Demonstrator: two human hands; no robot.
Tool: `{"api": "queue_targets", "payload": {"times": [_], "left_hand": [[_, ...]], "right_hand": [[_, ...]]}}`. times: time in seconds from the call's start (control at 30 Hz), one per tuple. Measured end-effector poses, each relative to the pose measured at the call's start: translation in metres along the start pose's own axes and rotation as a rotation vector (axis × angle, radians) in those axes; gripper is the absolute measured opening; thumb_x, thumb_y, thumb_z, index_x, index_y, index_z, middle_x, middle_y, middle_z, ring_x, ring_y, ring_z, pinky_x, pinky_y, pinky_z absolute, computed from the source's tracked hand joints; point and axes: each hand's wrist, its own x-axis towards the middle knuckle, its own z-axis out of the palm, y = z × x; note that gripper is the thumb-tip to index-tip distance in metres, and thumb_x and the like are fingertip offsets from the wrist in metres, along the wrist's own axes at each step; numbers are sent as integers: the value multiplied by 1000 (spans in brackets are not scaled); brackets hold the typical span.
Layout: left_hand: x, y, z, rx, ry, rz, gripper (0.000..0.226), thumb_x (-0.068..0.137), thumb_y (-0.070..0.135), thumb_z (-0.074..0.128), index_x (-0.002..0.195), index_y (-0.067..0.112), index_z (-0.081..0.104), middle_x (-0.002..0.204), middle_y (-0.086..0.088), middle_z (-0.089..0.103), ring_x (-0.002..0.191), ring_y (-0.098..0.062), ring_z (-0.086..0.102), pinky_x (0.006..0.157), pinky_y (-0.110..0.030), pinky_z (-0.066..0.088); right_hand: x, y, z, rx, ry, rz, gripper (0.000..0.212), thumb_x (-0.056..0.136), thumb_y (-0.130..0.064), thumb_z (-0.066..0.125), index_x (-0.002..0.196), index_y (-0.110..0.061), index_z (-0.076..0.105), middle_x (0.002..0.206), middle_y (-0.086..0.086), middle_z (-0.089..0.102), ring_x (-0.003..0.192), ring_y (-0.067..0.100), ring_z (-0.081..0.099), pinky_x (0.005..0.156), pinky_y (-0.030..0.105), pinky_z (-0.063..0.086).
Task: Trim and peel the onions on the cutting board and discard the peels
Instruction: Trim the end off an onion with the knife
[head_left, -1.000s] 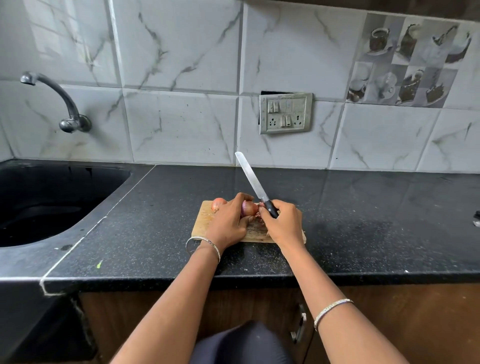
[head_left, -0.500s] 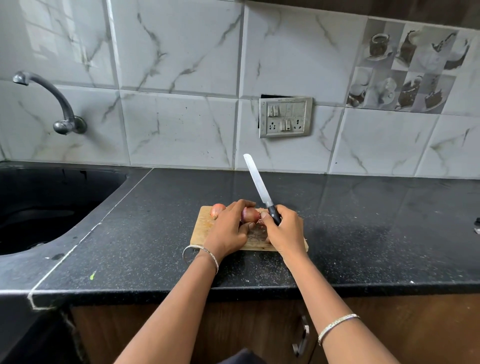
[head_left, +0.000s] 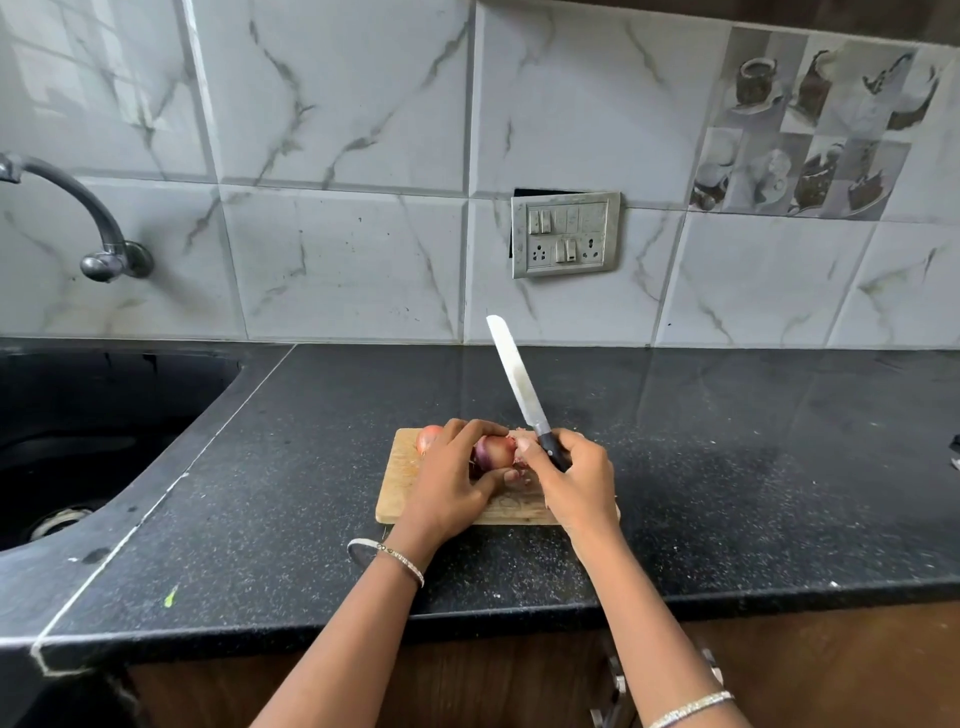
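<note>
Left hand (head_left: 451, 486) grips onion (head_left: 496, 452) over cutting board (head_left: 400, 483), frame centre. Right hand (head_left: 576, 480) holds knife (head_left: 519, 382), fingers pinching peel. Risk: upturned blade swings, nicks left fingers.

The wooden cutting board (head_left: 400, 483) lies flat. A red onion (head_left: 493, 451) is over its middle, with its skin partly loose (purple shows). A second onion (head_left: 430, 437) rests at the far left corner. The knife (head_left: 519, 384) is just beside the red onion — blade tilted up.

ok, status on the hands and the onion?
Left hand grips onion over cutting board. Right hand holds knife, blade up. Second onion behind; nothing blocking.
</note>
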Motion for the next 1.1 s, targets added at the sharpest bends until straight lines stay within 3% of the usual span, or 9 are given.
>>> {"api": "queue_targets", "payload": {"times": [0.13,0.3,0.43,0.53,0.63,0.73,0.9,0.97,1.1], "left_hand": [[0,0,-1,-5,-5,0,48,75,37,85,115,25,60,112,6,56,102,-9,52,86,-15,41],[-1,0,0,-20,-51,-18,51,71,49,83,109,30,56,110,14,58,104,-9,55,86,-39,55],[-2,-1,2,-72,-48,-42,53,69,57,78,109,32,54,108,15,63,103,-9,61,83,-41,58],[-2,2,1,-88,-53,-48,49,73,44,84,109,27,56,108,13,65,101,-8,61,84,-40,57],[-2,0,-1,-113,-60,-51,46,74,38,85,109,25,58,108,14,66,101,-9,62,86,-41,56],[-2,-3,-3,-175,-35,-73,46,76,37,83,112,23,58,111,14,66,104,-11,63,88,-42,57],[0,-2,-3,-81,-43,-50,44,78,36,83,115,28,60,111,16,65,103,-9,61,89,-38,55],[1,-2,-4,-69,-37,-39,44,78,31,83,116,25,62,113,14,63,104,-8,59,93,-33,53],[0,-2,-5,-24,-17,-10,43,77,27,84,117,25,66,114,11,56,104,-5,54,89,-9,40]], "right_hand": [[1,-4,0,-8,-33,23,28,85,-36,79,77,-10,72,63,0,58,62,17,55,60,37,44],[0,-7,2,-17,-6,88,27,91,-28,72,79,-4,70,64,-6,56,68,21,60,66,43,49],[-5,-14,8,26,17,149,27,94,-29,67,73,-12,66,67,-2,61,73,24,64,69,47,52],[-5,-19,12,71,45,208,29,92,-35,65,72,-14,64,66,-1,63,69,25,64,66,47,53],[-1,-15,10,247,161,282,43,78,-57,60,78,-15,69,61,-3,61,60,22,58,61,45,48],[-3,-11,7,165,152,241,37,85,-52,61,76,-17,64,64,1,64,62,25,63,61,48,53],[-6,-19,5,25,71,175,13,96,-15,62,85,-19,67,77,2,70,50,17,66,50,32,56],[-7,-23,3,40,59,157,13,96,-18,64,84,-13,69,71,-3,68,43,13,62,46,25,51],[-9,-26,3,90,15,140,21,91,-30,74,81,-12,75,71,-6,68,40,14,58,44,33,50]]}}
